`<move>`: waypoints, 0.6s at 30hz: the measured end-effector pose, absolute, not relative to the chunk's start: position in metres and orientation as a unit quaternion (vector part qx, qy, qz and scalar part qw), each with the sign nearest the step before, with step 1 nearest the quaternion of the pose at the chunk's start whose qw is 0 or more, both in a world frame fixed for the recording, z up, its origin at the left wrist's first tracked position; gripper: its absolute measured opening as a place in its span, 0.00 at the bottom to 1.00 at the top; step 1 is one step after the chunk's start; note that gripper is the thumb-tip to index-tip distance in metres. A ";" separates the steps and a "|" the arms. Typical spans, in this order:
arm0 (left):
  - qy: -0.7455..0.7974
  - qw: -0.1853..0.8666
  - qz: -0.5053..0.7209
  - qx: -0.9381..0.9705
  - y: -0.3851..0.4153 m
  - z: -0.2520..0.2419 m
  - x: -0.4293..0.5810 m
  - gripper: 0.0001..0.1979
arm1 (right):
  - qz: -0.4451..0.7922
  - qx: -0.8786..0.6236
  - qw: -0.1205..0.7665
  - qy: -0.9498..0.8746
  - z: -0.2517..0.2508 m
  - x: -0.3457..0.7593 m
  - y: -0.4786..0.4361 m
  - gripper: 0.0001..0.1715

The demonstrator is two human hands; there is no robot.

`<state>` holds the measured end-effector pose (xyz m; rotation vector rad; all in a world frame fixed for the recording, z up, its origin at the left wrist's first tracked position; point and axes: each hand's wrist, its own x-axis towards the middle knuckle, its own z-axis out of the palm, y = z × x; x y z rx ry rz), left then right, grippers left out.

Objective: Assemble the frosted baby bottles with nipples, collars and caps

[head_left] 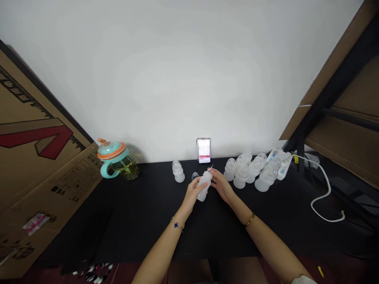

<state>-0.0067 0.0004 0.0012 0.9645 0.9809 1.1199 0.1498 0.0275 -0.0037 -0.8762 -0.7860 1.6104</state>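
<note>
My left hand (pixel 193 193) is wrapped round a frosted white baby bottle (pixel 204 187), which tilts with its neck up and to the right. At that neck, my right hand (pixel 220 184) has its fingers curled in; a thin pale piece (pixel 211 169) sticks up by the fingertips, too small to name. Just behind my left hand a clear domed cap (pixel 195 176) rests on the black table, partly hidden. One capped baby bottle (pixel 178 172) stands to the left. To the right, several more capped baby bottles (pixel 241 176) are grouped together.
A phone (pixel 204 150) leans against the white wall. At the left stand a teal-lidded glass jug (pixel 120 161) and a large cardboard box (pixel 44 177). A white power strip (pixel 280 162) with a white cable (pixel 328 185) lies right, beside a black metal frame (pixel 302 138).
</note>
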 end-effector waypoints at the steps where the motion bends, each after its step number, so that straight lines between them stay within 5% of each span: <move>1: 0.430 0.632 0.489 0.421 0.000 0.001 -0.007 0.31 | 0.679 -0.368 0.544 -0.328 -0.004 0.150 0.028 0.21; 18: 0.430 0.628 0.495 0.420 0.002 -0.002 -0.005 0.29 | 0.683 -0.374 0.527 -0.341 -0.005 0.151 0.028 0.18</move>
